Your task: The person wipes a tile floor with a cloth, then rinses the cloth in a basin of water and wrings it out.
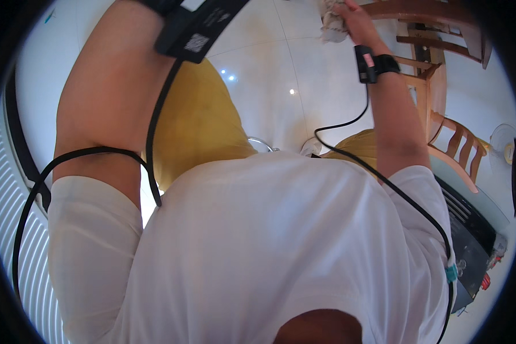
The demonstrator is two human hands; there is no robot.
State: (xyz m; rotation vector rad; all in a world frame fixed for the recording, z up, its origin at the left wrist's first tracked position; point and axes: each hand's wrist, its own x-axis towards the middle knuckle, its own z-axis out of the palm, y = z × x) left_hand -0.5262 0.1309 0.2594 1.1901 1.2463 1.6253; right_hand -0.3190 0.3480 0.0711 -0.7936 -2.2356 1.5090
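My right hand [361, 22] is at the top of the view with its fingers around a crumpled, beige-and-grey cloth [334, 26]. Beside this hand runs the curved top of a dark brown wooden chair [417, 10]; whether cloth or fingers touch it I cannot tell. A black strapped device [365, 64] sits on my right wrist, with a cable trailing from it. My left hand is out of view beyond the top edge. On the left forearm, a larger black device [198, 36] hides part of the arm.
Pale floor tiles [271, 56] lie ahead. Wooden chairs [460, 146] line the right side, near an electric fan [503, 144] and a dark cabinet [468, 241]. A ribbed white panel [17, 258] stands at left. Black cables [408, 200] hang across my shirt. A metal ring [262, 142] shows between my legs.
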